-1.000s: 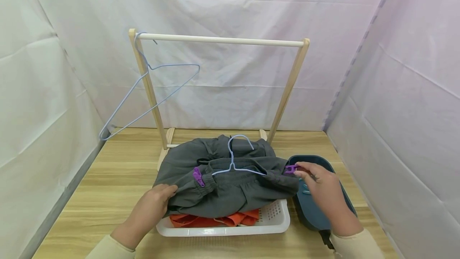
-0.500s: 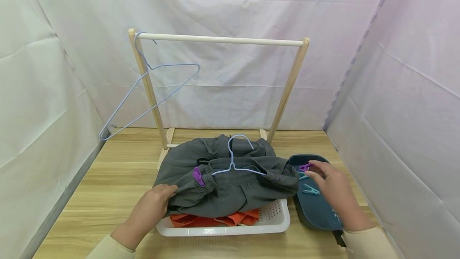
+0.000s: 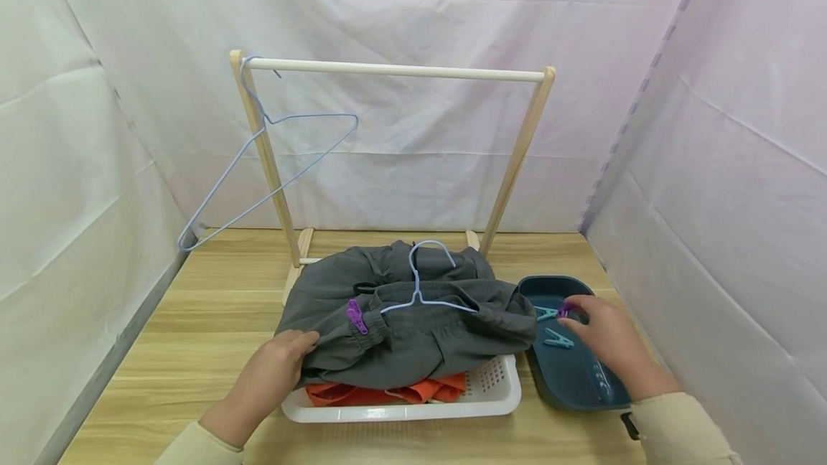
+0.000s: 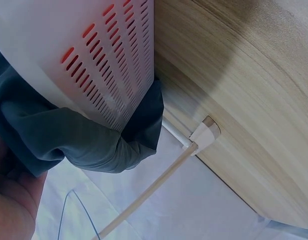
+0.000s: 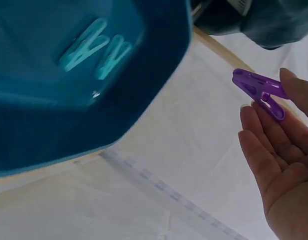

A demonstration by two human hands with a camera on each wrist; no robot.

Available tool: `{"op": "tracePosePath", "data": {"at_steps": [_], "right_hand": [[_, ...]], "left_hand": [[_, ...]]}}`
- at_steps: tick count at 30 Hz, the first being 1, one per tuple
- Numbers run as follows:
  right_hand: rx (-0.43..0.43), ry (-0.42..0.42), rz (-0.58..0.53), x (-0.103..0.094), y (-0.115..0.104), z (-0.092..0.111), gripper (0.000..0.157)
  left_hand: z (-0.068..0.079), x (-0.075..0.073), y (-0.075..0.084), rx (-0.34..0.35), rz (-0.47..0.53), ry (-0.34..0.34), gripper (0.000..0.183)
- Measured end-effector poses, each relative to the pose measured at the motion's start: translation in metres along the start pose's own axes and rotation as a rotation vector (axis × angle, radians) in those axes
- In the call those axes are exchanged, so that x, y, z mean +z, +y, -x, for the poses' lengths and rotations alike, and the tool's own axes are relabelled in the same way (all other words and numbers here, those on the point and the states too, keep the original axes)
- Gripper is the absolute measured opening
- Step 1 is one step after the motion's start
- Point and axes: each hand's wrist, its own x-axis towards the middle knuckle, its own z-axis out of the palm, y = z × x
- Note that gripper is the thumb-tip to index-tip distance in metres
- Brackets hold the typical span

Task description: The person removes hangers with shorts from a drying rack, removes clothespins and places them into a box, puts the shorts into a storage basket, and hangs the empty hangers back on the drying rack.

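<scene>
Grey pants (image 3: 439,350) with a gathered elastic waist lie bunched over a white basket (image 3: 400,413). A light-blue wire hanger (image 3: 416,285) sits in the waistband, its hook up. One purple clothespin (image 3: 355,316) is clipped on the waistband's left part. My left hand (image 3: 265,375) holds the left edge of the pants, its fingers partly hidden by cloth in the left wrist view. Over a dark blue tray (image 3: 568,382) at the right, my right hand (image 3: 610,339) pinches another purple clothespin (image 5: 261,92) between thumb and fingers. Two teal clothespins (image 5: 84,45) lie in the tray.
Behind the basket stands a wooden rack (image 3: 526,142) with a white rail (image 3: 394,70). A second blue hanger (image 3: 310,117) hangs at the rail's left end. Orange cloth (image 3: 362,398) shows inside the basket. White sheets (image 3: 730,185) enclose the back and sides of the wooden table (image 3: 168,350).
My right hand has drawn the purple clothespin away from the right side of the waistband, moving right and slightly down over the tray. My left hand has stayed on the pants.
</scene>
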Motion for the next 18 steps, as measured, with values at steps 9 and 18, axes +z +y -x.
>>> {"op": "tracePosePath", "data": {"at_steps": [9, 18], "right_hand": [[0.0, -0.229, 0.046, 0.015, 0.012, -0.011, 0.027], [-0.015, -0.317, 0.113, 0.036, 0.022, -0.013, 0.015]], "left_hand": [[-0.001, -0.002, 0.002, -0.027, 0.005, -0.027, 0.032], [-0.001, -0.002, 0.003, -0.041, 0.004, -0.042, 0.032]]}}
